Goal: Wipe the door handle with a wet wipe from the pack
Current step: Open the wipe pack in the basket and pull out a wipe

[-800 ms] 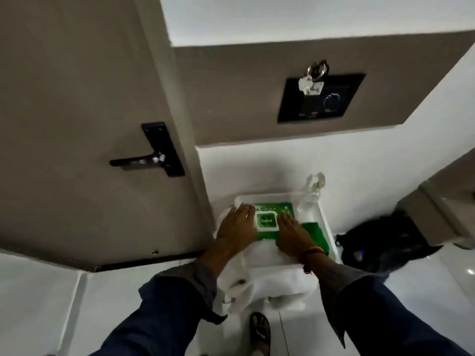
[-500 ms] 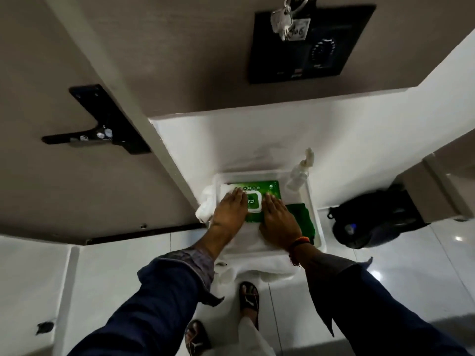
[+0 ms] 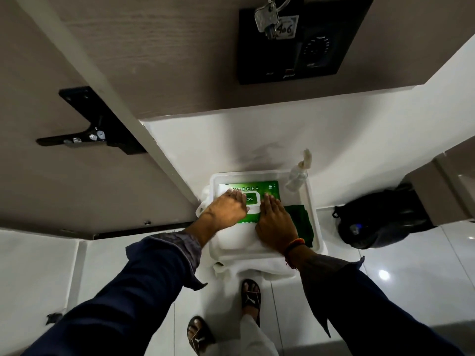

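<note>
A green wet wipe pack (image 3: 264, 189) with a white lid lies in a white tray (image 3: 312, 201) low against the wall. My left hand (image 3: 226, 209) lies flat on the pack's left part, fingertips on the white lid. My right hand (image 3: 273, 222) rests flat on the pack's right side, fingers stretched out. Neither hand grips anything. The black lever door handle (image 3: 74, 140) sits on the brown door (image 3: 51, 201) at the upper left, well away from both hands.
A clear spray bottle (image 3: 298, 173) stands in the tray's far right corner, a dark green cloth (image 3: 302, 222) beside the pack. White cloth (image 3: 257, 269) lies under the tray. A black backpack (image 3: 377, 222) sits on the floor at right. Keys (image 3: 267, 19) hang on a black wall panel (image 3: 334, 47).
The view has tilted down and drawn closer to the tray. Both hands stay flat on the pack; my left fingers have slid a little further over the white lid.
</note>
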